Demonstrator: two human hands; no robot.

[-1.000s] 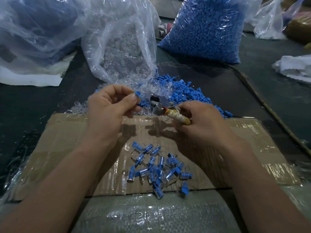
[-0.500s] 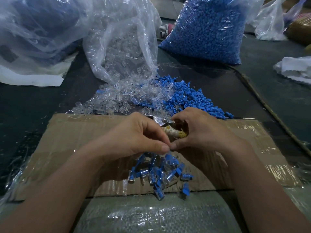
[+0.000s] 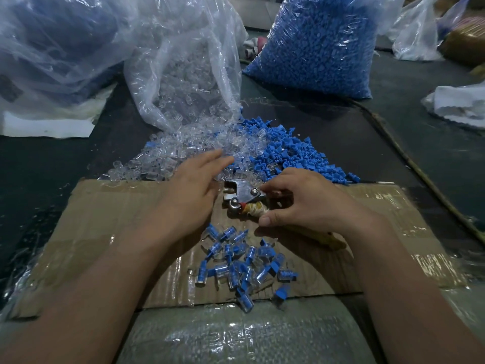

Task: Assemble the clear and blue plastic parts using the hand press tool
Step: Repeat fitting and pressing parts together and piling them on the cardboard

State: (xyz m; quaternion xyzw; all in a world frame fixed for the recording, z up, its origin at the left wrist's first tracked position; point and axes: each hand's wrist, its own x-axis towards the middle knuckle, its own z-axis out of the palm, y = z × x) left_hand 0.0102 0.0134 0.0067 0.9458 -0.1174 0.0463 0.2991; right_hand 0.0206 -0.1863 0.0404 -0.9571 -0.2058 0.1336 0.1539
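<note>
A metal hand press tool [image 3: 242,197] with a tape-wrapped handle lies on the cardboard sheet [image 3: 105,227], and my right hand [image 3: 301,200] grips it by the handle. My left hand [image 3: 194,190] is flat with fingers apart, stretched toward the pile of loose clear parts [image 3: 183,153]. Loose blue parts [image 3: 294,153] lie heaped just right of the clear ones. Several assembled clear-and-blue pieces [image 3: 241,266] are scattered on the cardboard below both hands.
An open clear bag of clear parts [image 3: 183,74] lies behind the piles. A full bag of blue parts [image 3: 320,43] stands at the back right. A large plastic bag [image 3: 52,48] fills the back left. A cord [image 3: 420,174] runs along the right.
My left hand left the spot above the assembled pieces and opened, moving up toward the clear parts. The press tool is now uncovered beside my right hand.
</note>
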